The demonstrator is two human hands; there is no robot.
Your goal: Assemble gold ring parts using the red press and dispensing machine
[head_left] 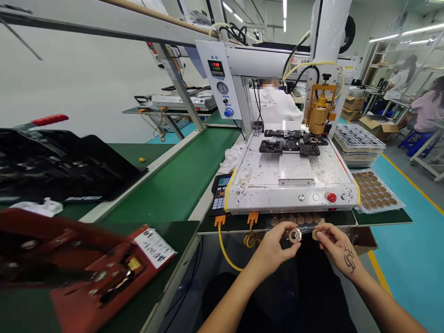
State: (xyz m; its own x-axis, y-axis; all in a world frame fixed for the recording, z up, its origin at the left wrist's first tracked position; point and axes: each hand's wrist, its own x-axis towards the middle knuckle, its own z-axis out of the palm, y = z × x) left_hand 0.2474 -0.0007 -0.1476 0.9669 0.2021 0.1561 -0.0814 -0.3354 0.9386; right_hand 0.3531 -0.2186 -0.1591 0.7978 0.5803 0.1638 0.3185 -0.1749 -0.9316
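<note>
Between thumb and fingers, my left hand (280,247) holds a round copper-coloured ring-shaped part (295,235) with a dark opening, its face turned toward me. Pinched in my right hand (333,244) is a small round brownish disc (316,234), partly covered by the fingers. The two hands are apart, in front of the white bench machine (256,194). Just beyond them, a row of similar brown discs (300,219) lies on a sheet under the machine's front edge. Black fixtures (291,146) stand on the machine bed, under a gold-coloured press head (318,118).
At the right lies a sheet of brown discs (376,190), with stacked white trays (359,141) behind it. A keypad controller (220,194) sits left of the machine, near yellow cables (224,245). A red hand press (104,277) occupies the lower left. Other people sit farther back.
</note>
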